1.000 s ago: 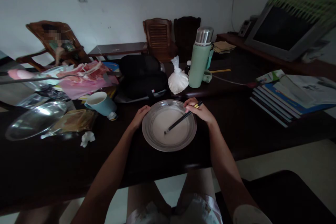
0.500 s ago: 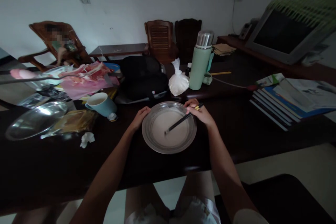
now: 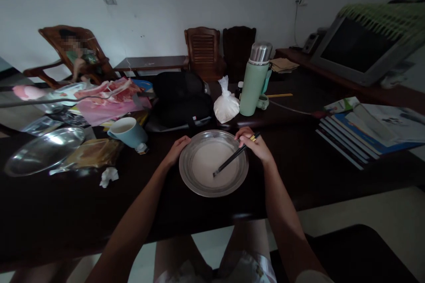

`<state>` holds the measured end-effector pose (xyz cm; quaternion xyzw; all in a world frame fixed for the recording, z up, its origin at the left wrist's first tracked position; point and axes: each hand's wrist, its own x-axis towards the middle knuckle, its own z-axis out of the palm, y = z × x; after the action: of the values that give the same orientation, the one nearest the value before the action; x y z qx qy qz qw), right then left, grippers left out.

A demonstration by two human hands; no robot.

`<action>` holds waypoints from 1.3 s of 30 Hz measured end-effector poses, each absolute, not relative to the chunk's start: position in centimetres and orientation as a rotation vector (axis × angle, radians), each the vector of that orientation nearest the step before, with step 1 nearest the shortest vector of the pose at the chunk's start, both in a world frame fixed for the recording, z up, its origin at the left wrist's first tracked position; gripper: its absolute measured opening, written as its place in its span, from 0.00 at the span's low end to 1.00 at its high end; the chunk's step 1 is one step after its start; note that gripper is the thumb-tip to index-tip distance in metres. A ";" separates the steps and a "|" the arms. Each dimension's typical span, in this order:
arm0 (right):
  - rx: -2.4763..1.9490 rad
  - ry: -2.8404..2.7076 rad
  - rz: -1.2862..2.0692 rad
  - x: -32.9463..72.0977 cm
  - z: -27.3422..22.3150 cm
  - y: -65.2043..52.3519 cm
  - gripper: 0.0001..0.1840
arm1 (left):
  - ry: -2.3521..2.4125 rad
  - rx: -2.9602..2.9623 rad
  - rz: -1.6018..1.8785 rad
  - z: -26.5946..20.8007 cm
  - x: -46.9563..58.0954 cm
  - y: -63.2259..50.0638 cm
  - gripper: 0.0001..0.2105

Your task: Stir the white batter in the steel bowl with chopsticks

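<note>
Person seated at a dark, glossy wooden desk (image 3: 66, 212), with both bare hands at a shallow, round, wide-rimmed stainless-steel bowl (image 3: 187, 166). The bowl stands on the desk directly before the person, between the two forearms, and contains a smooth, pale greyish-white liquid (image 3: 209, 154). The right hand (image 3: 257, 146), at the bowl's far right rim, has its fingers closed around slim black chopsticks with gold-coloured bands (image 3: 232, 158), apparently a pair held together. Their long axis runs obliquely from the fingers down, leftward and towards the person, the lower tips lying over the liquid near its middle; whether they dip below the surface cannot be told. The right hand alone holds them; the left hand (image 3: 176, 150) lies across the bowl, its fingers against the left rim, though how firmly they grip cannot be made out. Beyond the bowl, just apart from it, sit a knotted clear plastic bag of white powder (image 3: 226, 108) and a tall, pale-green flask with a silver cap (image 3: 254, 88).
</note>
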<state>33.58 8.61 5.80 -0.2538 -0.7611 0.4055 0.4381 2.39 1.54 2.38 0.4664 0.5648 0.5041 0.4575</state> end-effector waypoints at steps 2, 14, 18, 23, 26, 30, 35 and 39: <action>-0.616 -1.955 0.973 32.8 5.8 8.4 0.25 | 1.392 1.137 1.239 2.3 2.4 1.6 0.22; -0.705 -1.792 0.986 34.6 5.5 9.2 0.29 | 1.416 1.141 1.244 2.7 2.6 1.3 0.23; -0.638 -1.949 0.998 32.9 5.4 8.8 0.23 | 1.416 1.134 1.236 2.5 2.5 1.5 0.23; -0.863 -1.678 0.833 34.8 4.9 10.0 0.24 | 1.420 1.113 1.249 2.2 2.4 1.7 0.23; -0.825 -1.616 0.891 35.5 5.1 10.0 0.29 | 1.407 1.118 1.274 2.1 2.4 1.7 0.22; -0.654 -1.806 1.033 33.6 5.5 8.8 0.29 | 1.402 1.101 1.271 2.3 2.5 1.5 0.22; -0.679 -1.863 0.891 32.5 5.1 9.1 0.24 | 1.410 1.093 1.249 2.3 2.5 1.7 0.23; -0.820 -1.604 0.763 34.6 4.7 10.3 0.26 | 1.428 1.101 1.239 2.5 2.6 1.7 0.23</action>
<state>34.65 10.25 4.67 -0.3477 -0.6802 0.3236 0.5584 2.62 1.70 2.48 0.4470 0.5800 0.5032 0.4590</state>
